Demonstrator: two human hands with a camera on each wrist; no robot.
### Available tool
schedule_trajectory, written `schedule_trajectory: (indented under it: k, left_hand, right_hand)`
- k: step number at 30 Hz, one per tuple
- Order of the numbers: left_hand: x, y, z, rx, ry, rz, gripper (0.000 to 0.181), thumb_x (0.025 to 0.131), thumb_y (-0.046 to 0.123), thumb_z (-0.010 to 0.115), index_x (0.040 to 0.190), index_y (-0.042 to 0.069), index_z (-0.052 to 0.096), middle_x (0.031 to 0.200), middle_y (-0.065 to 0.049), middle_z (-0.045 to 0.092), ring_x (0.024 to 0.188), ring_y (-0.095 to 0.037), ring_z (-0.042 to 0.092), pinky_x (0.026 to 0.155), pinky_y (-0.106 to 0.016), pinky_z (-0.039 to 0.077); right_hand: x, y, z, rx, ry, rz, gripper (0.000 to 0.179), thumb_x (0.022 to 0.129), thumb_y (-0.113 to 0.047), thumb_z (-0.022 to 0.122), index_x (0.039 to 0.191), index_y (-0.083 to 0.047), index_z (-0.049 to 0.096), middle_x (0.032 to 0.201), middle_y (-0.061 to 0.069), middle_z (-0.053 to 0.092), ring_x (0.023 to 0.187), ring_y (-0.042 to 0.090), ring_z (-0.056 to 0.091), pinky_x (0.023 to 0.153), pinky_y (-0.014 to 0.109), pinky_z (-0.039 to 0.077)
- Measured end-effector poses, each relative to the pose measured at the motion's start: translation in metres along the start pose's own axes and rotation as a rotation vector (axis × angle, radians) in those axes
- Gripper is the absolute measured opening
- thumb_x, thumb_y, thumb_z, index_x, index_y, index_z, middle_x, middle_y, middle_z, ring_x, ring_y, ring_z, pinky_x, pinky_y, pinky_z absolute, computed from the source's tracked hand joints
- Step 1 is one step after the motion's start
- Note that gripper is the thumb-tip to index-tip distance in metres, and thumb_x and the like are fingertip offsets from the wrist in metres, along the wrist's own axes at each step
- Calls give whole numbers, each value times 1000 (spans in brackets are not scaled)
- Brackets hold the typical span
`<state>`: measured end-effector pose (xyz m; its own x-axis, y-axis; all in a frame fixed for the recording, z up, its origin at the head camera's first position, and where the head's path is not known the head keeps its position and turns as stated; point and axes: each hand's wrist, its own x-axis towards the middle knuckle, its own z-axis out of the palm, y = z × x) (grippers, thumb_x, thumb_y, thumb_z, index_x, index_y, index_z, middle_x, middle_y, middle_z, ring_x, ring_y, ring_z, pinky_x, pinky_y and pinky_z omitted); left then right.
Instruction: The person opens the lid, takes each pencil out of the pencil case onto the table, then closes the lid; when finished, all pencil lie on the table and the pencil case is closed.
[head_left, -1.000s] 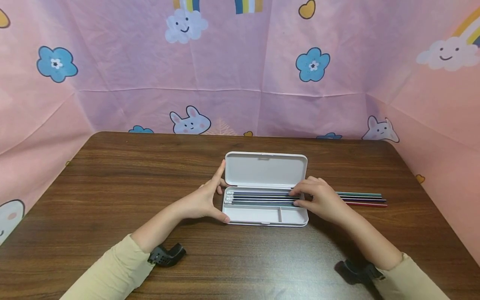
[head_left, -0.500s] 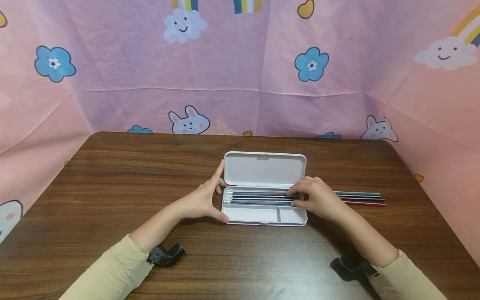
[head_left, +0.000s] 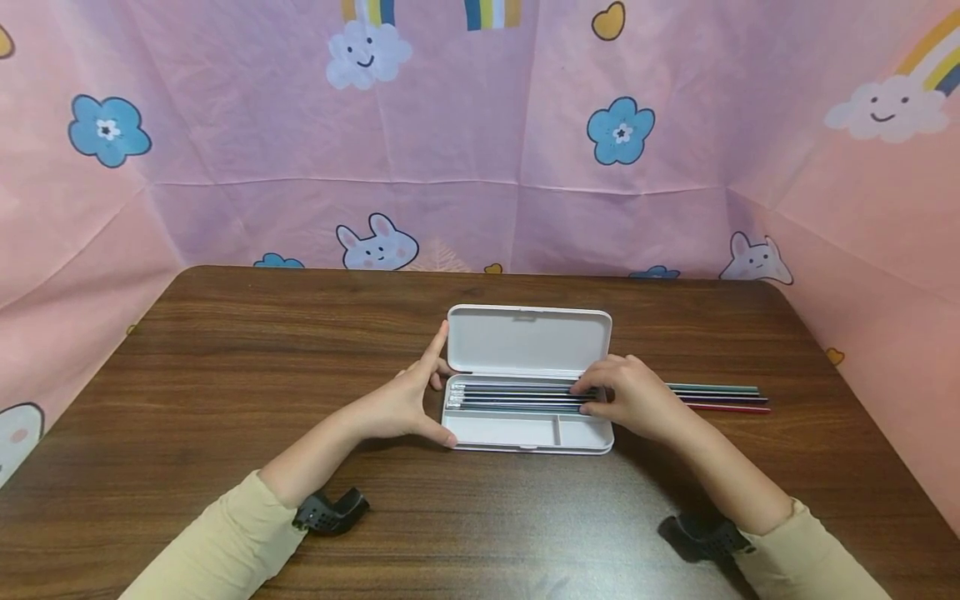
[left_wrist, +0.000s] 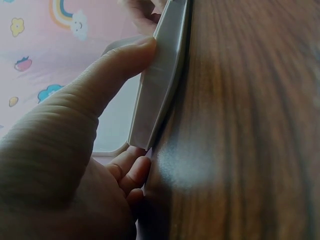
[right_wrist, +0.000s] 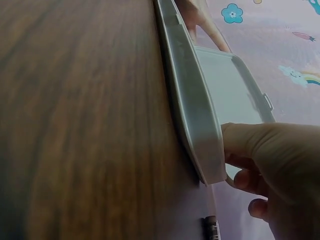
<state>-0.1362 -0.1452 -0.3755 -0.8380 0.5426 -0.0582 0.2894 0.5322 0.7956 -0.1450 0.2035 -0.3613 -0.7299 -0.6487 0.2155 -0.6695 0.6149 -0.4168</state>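
A white pencil case (head_left: pixel 502 430) lies on the table with its lid (head_left: pixel 528 340) raised at the back. Several striped dark pencils (head_left: pixel 510 397) lie side by side in its long rear compartment, eraser ends to the left. My left hand (head_left: pixel 401 404) holds the case's left end, thumb at the front corner and index finger up along the lid's edge; in the left wrist view the thumb (left_wrist: pixel 125 57) presses the front wall. With thumb and index finger my right hand (head_left: pixel 633 396) pinches the pencils near the case's right end, covering their far ends.
More pencils (head_left: pixel 720 398), with green, dark and red sides, lie on the brown wooden table (head_left: pixel 300 333) right of the case, partly behind my right hand. A pink patterned cloth (head_left: pixel 465 125) surrounds the table's back and sides. Black wrist devices (head_left: pixel 330 510) sit at both sleeves.
My right hand has shifted very slightly left over the pencils. My left hand has stayed at the case's left end; the case and pencils look the same.
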Motion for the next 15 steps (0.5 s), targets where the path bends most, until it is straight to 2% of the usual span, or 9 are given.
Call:
schedule_trajectory:
  k: [8, 15]
  left_hand:
    - [0, 0, -1, -6, 6, -12, 148, 56, 34, 94, 149, 35, -21, 123, -2, 49, 101, -21, 42, 90, -45, 32]
    - [0, 0, 0, -13, 0, -6, 148, 56, 34, 94, 150, 30, -20, 123, -3, 47, 101, -21, 41, 90, -45, 31]
  right_hand:
    - [4, -1, -1, 49, -21, 11, 20, 75, -8, 81, 94, -13, 76, 93, -5, 69, 83, 12, 61, 68, 32, 47]
    - [1, 1, 0, 67, -22, 0, 22, 75, -7, 81, 96, -14, 76, 95, -5, 69, 87, 12, 60, 71, 33, 47]
